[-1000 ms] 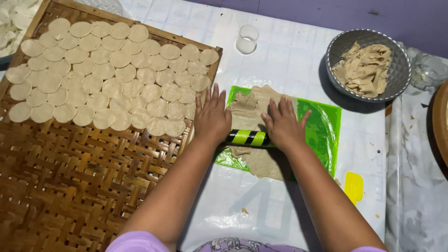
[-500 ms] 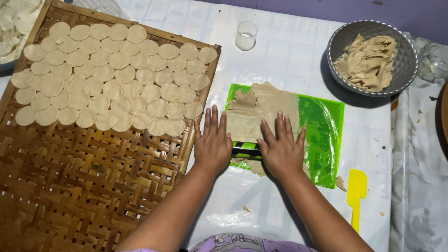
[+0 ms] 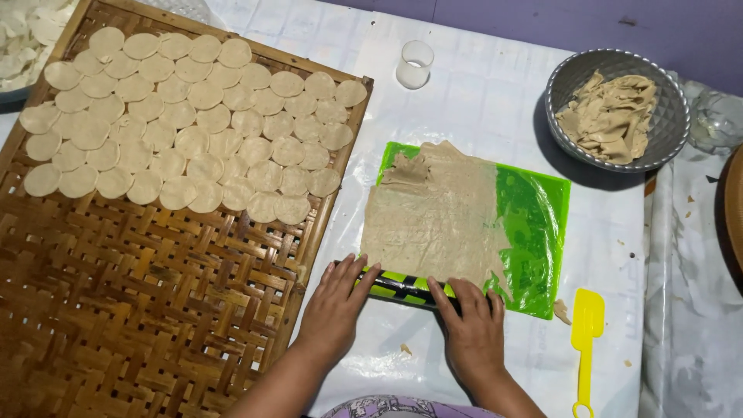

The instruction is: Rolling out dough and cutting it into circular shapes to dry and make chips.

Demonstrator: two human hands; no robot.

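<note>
A thin sheet of beige dough (image 3: pixel 433 213) lies flattened on a green plastic mat (image 3: pixel 538 232) in the head view. At the mat's near edge rests a green-and-black striped roller (image 3: pixel 402 286). My left hand (image 3: pixel 337 306) presses flat on the roller's left end, fingers spread. My right hand (image 3: pixel 472 329) lies flat over its right part, covering it. Neither hand is closed around the roller; both palms bear down on it.
A woven bamboo tray (image 3: pixel 139 310) on the left carries several round dough discs (image 3: pixel 193 131). A grey bowl (image 3: pixel 665 143) of dough scraps stands at the back right. A small glass cup (image 3: pixel 415 63) sits behind the mat, and a yellow spatula (image 3: pixel 586 333) lies right of my right hand.
Both hands have rolled the striped roller toward me, from the mat's middle to its near edge. The dough sheet behind it now lies uncovered and flat.
</note>
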